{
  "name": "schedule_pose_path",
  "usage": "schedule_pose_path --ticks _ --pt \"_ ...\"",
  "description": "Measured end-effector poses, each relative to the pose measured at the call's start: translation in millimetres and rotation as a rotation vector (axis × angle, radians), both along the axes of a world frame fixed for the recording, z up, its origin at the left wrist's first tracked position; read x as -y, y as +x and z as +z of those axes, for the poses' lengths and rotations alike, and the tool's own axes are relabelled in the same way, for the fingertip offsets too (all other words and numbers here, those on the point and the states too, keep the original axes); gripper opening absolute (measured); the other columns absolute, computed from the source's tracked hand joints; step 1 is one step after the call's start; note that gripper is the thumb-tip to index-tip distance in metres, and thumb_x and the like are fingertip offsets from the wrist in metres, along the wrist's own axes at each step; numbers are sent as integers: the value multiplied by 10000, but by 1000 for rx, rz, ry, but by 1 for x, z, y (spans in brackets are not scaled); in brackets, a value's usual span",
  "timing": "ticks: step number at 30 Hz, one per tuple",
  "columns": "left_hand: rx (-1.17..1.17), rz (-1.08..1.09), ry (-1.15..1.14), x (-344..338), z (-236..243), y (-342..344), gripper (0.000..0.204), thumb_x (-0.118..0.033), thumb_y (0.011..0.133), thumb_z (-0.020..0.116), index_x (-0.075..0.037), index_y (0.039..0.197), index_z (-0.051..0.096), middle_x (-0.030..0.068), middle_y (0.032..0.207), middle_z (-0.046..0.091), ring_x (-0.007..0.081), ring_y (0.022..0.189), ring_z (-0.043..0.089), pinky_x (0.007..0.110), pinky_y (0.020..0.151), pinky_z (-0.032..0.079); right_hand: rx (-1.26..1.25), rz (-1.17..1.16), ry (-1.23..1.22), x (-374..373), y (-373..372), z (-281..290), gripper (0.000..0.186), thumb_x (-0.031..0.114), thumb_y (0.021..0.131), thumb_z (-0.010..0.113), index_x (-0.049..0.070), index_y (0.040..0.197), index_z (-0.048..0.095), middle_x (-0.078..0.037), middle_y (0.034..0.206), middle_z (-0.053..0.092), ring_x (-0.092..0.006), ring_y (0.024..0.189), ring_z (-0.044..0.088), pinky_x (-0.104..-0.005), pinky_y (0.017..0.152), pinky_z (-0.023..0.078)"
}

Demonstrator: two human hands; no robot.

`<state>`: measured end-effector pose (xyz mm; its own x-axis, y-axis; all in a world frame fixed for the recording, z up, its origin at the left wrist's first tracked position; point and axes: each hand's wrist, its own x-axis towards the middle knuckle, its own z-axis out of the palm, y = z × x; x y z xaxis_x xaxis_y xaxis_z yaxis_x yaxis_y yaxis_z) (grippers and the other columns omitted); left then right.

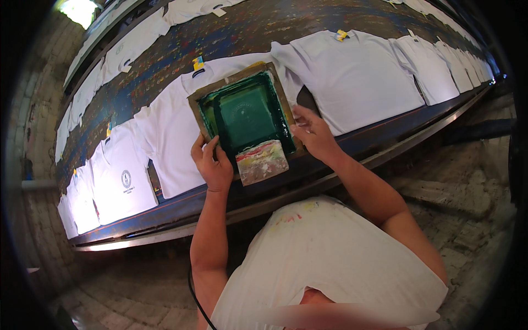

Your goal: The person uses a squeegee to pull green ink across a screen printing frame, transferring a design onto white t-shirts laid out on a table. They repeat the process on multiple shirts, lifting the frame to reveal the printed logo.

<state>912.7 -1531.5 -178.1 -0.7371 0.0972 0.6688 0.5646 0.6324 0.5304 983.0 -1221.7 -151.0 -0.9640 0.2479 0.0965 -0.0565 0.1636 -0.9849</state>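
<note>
A wooden screen-printing frame [231,80] with green mesh [245,116] lies over a white T-shirt [175,132] on the long table. Dark ink lines the mesh's inner edges, and a small round design shows in its middle. Against the frame's near side leans a paint-smeared squeegee [262,165], its blade end inside the frame. My left hand [214,164] grips the frame's near left side with bent fingers. At the opposite side, my right hand [314,135] has its thumb and fingers closed on the right edge. Neither hand touches the squeegee handle.
White T-shirts line the table in a row; one on the left [124,179] bears a dark round print, while the right neighbour [363,80] looks plain. Another row lies along the far side. The table's metal edge [363,169] runs in front of me. A black cable [192,289] hangs by my left arm.
</note>
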Motion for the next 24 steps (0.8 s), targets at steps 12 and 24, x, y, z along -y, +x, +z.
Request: schedule_pose_path --ticks 12,24 --pt "293 18 338 -133 40 35 296 72 986 753 20 1275 794 198 1515 657 238 1209 744 330 915 637 17 99 -281 -136 33 4 621 107 1090 762 -24 1663 561 -103 1376 738 -136 1218 683 -331 1064 572" --pt "428 -193 338 -469 -5 101 364 85 882 788 -5 1234 811 257 1497 669 393 1399 654 452 1186 516 73 -217 -328 -443 130 -17 567 116 1110 673 -56 1641 574 -118 1464 705 -161 1267 668 -328 1140 513"
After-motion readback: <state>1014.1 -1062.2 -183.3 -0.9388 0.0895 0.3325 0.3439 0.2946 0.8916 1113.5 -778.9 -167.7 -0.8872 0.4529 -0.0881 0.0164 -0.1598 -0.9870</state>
